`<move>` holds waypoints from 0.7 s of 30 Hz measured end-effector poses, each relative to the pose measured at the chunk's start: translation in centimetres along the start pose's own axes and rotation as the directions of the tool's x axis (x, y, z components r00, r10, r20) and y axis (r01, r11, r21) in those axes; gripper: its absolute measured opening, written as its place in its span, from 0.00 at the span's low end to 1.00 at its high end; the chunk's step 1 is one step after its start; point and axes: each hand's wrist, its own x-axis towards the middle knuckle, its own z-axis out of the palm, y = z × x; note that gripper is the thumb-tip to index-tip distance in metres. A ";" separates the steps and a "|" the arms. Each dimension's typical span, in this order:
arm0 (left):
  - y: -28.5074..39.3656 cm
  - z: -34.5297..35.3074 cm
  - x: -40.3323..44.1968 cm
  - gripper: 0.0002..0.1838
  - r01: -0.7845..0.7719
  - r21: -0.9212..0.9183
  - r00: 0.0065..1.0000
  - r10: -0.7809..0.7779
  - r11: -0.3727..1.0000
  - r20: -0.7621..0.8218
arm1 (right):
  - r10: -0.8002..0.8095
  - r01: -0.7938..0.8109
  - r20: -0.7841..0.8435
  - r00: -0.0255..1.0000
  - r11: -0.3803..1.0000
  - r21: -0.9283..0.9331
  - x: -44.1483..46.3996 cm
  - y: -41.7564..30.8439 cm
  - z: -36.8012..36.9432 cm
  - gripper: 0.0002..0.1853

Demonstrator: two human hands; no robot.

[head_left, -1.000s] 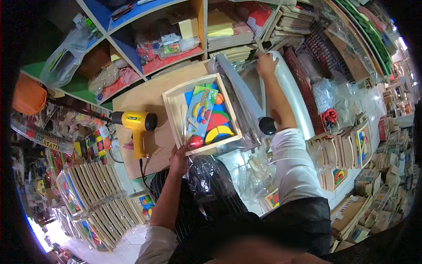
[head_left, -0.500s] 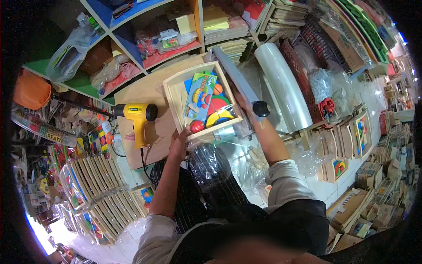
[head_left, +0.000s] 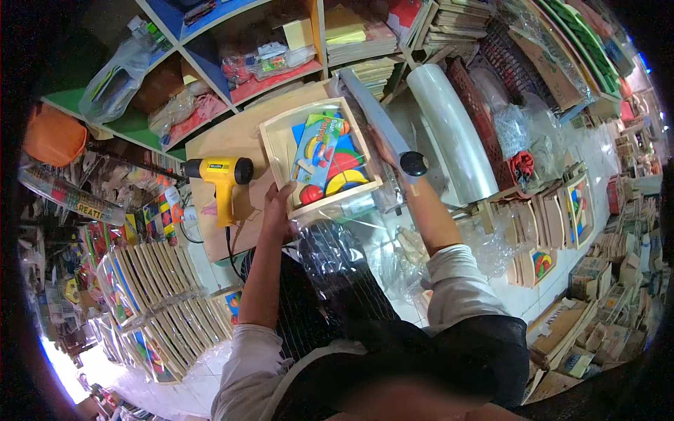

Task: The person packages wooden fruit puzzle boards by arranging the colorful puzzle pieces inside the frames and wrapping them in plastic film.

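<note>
A shallow wooden tray (head_left: 270,151) is tilted in front of me, with clear plastic film (head_left: 323,242) hanging below its near edge. Inside lie a printed card (head_left: 316,151) reading "Buah Potong", a red ball-shaped piece (head_left: 311,194), a yellow banana-shaped piece (head_left: 345,181) and other coloured pieces. My left hand (head_left: 278,203) grips the tray's near left corner, thumb over the rim. Against the tray's right side is my right hand (head_left: 382,149), closed on it, partly hidden by a grey sealer arm (head_left: 372,109) with a black knob (head_left: 413,164).
A yellow heat gun (head_left: 223,184) stands on the wooden board (head_left: 281,116) left of the tray. Right of the sealer lies a roll of clear film (head_left: 453,133). Stacked wrapped trays (head_left: 158,302) stand at lower left; shelves (head_left: 232,105) rise behind.
The tray and both hands have shifted slightly up and left in view. My left hand's grip has moved a little along the near left corner.
</note>
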 end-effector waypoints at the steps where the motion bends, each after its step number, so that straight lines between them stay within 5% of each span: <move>1: -0.2 0.0 0.1 0.21 -0.006 -0.019 1.000 0.006 1.000 -0.015 | -0.016 0.016 -0.002 1.000 1.000 -0.015 0.3 0.4 -0.2 0.26; 5: -0.7 -0.2 0.7 0.20 -0.001 -0.112 1.000 0.001 0.994 0.006 | -0.073 0.072 -0.023 0.997 0.996 -0.047 1.6 2.5 -0.8 0.26; 7: -0.7 -0.2 0.7 0.20 0.003 -0.109 1.000 -0.001 0.994 0.012 | -0.002 -0.001 0.013 1.000 0.962 0.273 0.5 1.7 -0.4 0.25; 9: -1.4 -0.8 1.6 0.20 0.015 -0.155 0.998 -0.005 0.988 0.060 | 0.119 -0.184 0.141 0.983 0.640 0.746 -1.4 -4.3 1.5 0.24; 10: -1.3 -0.8 1.5 0.20 0.028 -0.162 0.998 -0.020 0.986 0.055 | 0.042 -0.069 0.079 0.996 0.923 0.380 -1.4 -4.4 1.1 0.24; 11: -1.1 -0.6 1.4 0.21 0.041 -0.170 0.998 -0.032 0.985 0.050 | -0.058 0.062 0.058 0.997 0.995 -0.072 -1.3 -4.6 0.5 0.23; 12: -1.0 -0.6 1.4 0.21 0.054 -0.175 0.998 -0.047 0.983 0.045 | -0.156 0.176 0.082 0.984 0.844 -0.507 -1.2 -4.7 0.2 0.23; 16: -1.6 -0.7 1.8 0.21 0.109 -0.241 0.991 -0.086 0.964 0.105 | 0.018 -0.012 0.046 0.999 0.992 -0.126 -1.2 -4.2 0.3 0.24; 21: -1.5 -0.7 2.7 0.22 0.037 -0.124 0.996 -0.027 0.992 0.083 | 0.071 -0.072 0.053 0.996 0.997 0.022 -1.8 -4.2 0.3 0.25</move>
